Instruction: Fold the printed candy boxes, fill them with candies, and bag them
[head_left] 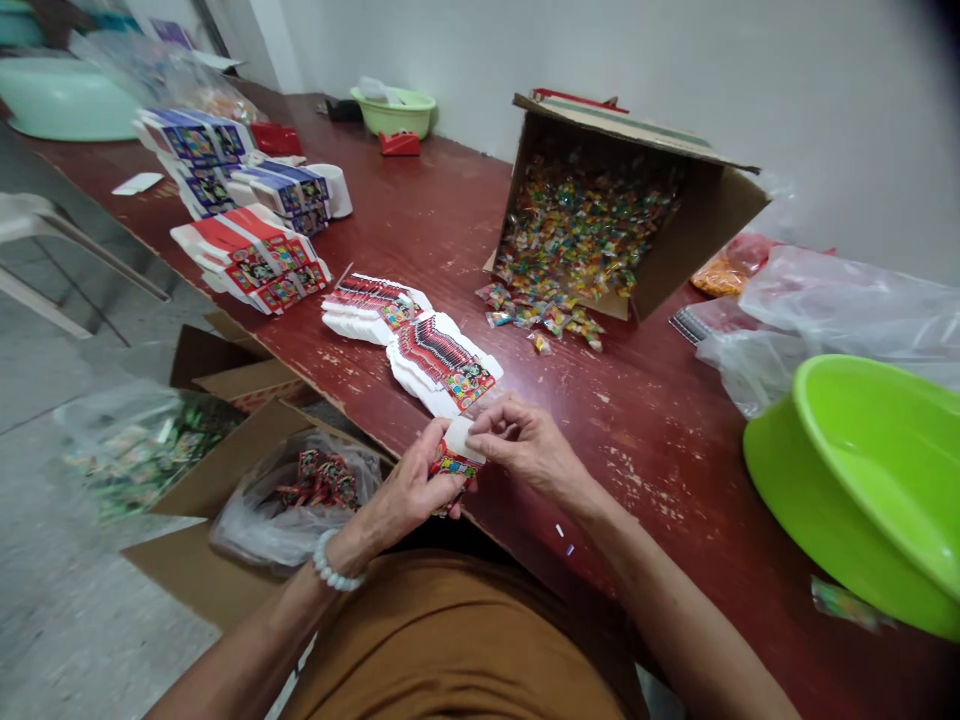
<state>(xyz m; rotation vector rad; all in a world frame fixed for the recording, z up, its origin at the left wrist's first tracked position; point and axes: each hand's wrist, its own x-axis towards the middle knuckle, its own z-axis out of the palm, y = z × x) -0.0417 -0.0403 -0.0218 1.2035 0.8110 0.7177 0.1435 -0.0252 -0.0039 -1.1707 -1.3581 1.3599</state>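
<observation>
Left hand [409,490]: closed around a small red printed box [452,463], gripping it from below and behind, at the near edge of the table [660,430]; a white bead bracelet [330,566] sits on that wrist. Right hand [525,440]: fingertips pinched on the box's pale upper flap, touching the left hand across the box. Step in hand, by judgement: a flat blank is being folded up into a box, the flap not yet tucked; the next move calls for a fine pinch and a steady hold underneath. Just beyond the hands, toward the middle of the table: a fanned stack of flat box blanks [444,362], a second stack [371,305] beside it on the left. Further left, along the left edge: piles of red blanks [251,257] and blue blanks [199,140]. Far side: a tipped cardboard carton [622,200] spilling wrapped sweets [540,312] onto the table. Right edge: a green basin [862,480], clear plastic bags [825,310] behind it. Below the near edge, on the floor: an open carton lined with a plastic bag [300,490] holding finished small boxes.
</observation>
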